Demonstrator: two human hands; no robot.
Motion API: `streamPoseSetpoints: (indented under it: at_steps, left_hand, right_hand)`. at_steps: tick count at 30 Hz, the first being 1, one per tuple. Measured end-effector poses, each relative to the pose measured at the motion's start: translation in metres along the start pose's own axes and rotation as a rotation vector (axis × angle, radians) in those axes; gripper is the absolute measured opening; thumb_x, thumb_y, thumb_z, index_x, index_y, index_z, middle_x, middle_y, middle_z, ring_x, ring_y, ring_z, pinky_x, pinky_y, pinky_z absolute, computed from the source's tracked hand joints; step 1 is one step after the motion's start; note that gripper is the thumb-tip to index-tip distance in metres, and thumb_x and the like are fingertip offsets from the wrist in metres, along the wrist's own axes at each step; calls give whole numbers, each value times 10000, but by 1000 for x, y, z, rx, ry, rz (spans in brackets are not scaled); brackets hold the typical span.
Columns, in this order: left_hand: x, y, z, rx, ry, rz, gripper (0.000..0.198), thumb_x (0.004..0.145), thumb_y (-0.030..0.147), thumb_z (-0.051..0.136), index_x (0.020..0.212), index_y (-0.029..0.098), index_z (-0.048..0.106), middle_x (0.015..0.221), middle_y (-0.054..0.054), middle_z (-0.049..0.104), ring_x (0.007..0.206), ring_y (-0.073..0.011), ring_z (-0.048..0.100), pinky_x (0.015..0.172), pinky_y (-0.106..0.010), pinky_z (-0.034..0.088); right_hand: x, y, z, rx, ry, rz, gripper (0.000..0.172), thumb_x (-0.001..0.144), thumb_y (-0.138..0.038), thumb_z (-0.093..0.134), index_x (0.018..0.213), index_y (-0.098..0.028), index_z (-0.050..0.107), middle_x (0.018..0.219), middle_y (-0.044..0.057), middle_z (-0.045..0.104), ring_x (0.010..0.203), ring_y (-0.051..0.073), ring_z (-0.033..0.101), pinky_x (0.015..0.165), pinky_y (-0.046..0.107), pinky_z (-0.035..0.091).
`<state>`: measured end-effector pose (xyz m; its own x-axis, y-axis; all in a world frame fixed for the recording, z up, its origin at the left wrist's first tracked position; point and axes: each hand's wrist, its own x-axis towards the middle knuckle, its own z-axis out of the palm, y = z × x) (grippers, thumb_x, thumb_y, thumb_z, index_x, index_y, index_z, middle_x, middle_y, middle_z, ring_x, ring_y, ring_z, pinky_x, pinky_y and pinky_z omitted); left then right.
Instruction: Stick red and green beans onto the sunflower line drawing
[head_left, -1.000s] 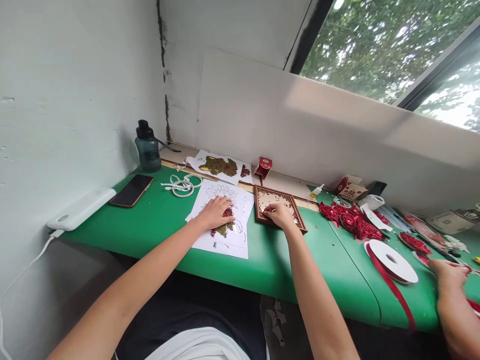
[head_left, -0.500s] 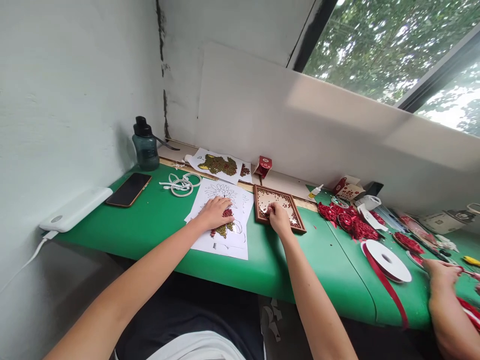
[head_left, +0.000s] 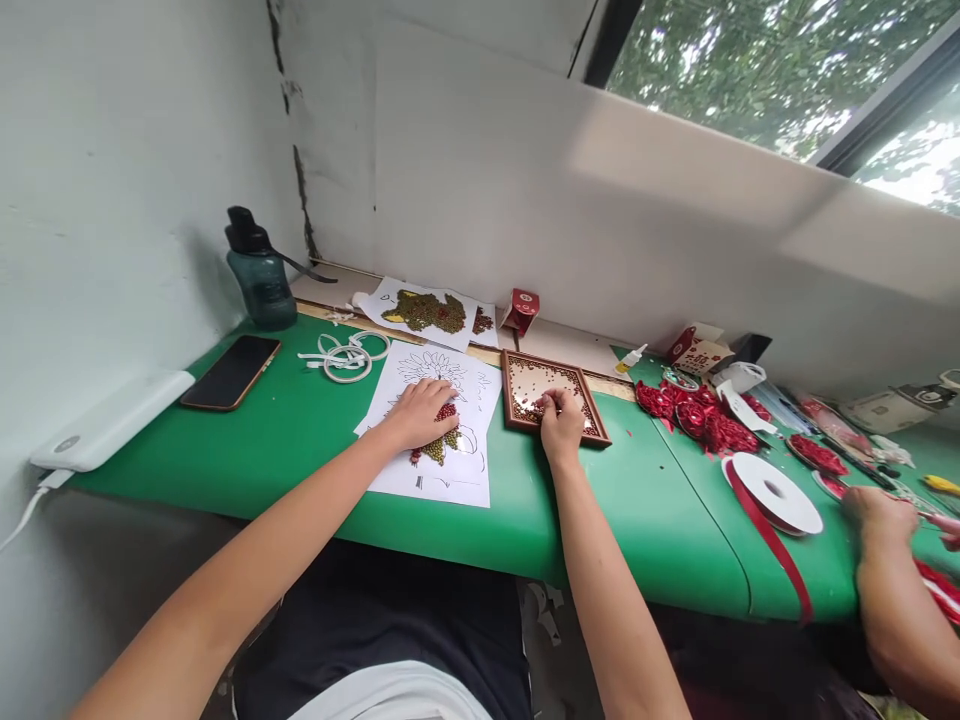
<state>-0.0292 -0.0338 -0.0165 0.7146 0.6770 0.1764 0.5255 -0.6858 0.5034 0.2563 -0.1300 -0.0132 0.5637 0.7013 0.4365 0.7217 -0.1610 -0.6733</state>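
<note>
My left hand point(head_left: 424, 410) lies flat, fingers stretched out, on a white sheet with a line drawing point(head_left: 442, 487). Beside and below its fingers, red and green beans point(head_left: 435, 450) cover part of the drawing. Over the near edge of a shallow brown wooden tray point(head_left: 506, 392), my right hand point(head_left: 562, 425) has thumb and fingertips pinched together. Whatever sits in that pinch is too small to make out. Small brownish-red beans point(head_left: 536, 387) are scattered on the tray's pale bottom.
Behind lies a paper with a bean-covered animal picture point(head_left: 425, 312). A bottle point(head_left: 261, 275), phone point(head_left: 232, 373), power strip point(head_left: 112, 418) and coiled white cable point(head_left: 349, 362) stand left. Right are a glue bottle point(head_left: 631, 359), red ribbon roses point(head_left: 701, 425), a ribbon spool point(head_left: 776, 490) and another person's hand point(head_left: 885, 510).
My right hand's pinched fingers have shifted slightly within the tray. My left hand stays on the drawing. The whole view has tilted a little, moving the table up and leftward.
</note>
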Motion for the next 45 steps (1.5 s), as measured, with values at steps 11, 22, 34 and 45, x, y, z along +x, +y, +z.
streamPoseSetpoints:
  at_steps: [11, 22, 34, 45]
  left_hand:
    - [1, 7, -9, -63, 7, 205, 270, 963, 363, 643, 1215, 291, 707, 1408, -39, 632, 1320, -308, 513, 1149, -514, 416]
    - [-2, 8, -12, -87, -17, 226, 221, 985, 287, 563, 1148, 262, 709, 1206, -48, 702, 1192, -280, 604, 1054, -462, 473]
    - [-2, 13, -19, -138, 151, 236, 259, 967, 144, 533, 1145, 247, 691, 1181, -40, 700, 1121, -246, 624, 1017, -431, 482]
    - [0, 12, -13, -148, 285, 242, 122, 1011, 214, 562, 1022, 242, 680, 1051, -36, 677, 1037, -228, 621, 937, -382, 485]
  right_hand:
    - [3, 8, 6, -113, -67, -127, 230, 881, -273, 569, 984, -224, 769, 1071, 101, 747, 1024, 284, 639, 854, 391, 483]
    - [10, 0, 2, -213, -319, -108, 183, 879, -353, 652, 914, -265, 809, 1053, 55, 738, 977, 243, 647, 736, 335, 432]
    - [0, -23, 10, -183, -74, -313, 189, 962, -247, 418, 926, -217, 601, 958, 104, 674, 902, 263, 583, 829, 391, 432]
    - [-42, -88, 57, 426, -366, -365, 206, 1027, -376, 488, 932, -229, 597, 944, 52, 657, 869, 200, 603, 776, 325, 478]
